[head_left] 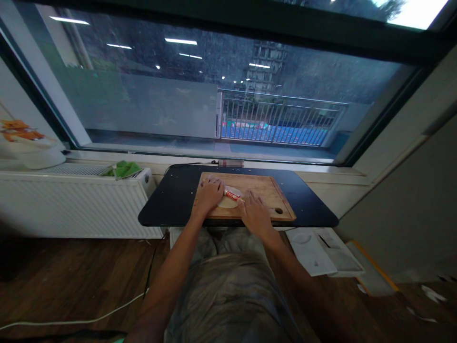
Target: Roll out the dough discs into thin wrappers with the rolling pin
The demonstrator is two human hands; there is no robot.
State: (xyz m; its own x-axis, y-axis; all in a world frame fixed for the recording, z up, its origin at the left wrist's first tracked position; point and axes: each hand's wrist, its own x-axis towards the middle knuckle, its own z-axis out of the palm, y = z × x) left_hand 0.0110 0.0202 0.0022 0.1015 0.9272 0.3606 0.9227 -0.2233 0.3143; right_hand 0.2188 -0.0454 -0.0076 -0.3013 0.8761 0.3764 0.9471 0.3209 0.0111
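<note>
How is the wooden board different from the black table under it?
The wooden board is light brown; the black table is dark. The board is smaller and lies on the table. The board has a hole near one corner; the table has tiny pale specks. Both are flat.

Red-and-white packet (233,194), tan wooden board (266,190), black table (171,200), green cloth (124,168)

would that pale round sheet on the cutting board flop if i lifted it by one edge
Probably floppy: the pale round sheet lies very thin and flat against the wooden cutting board. Likely light, and possibly clingy or easy to tear if it is dough; its surface is too small to judge.
</note>
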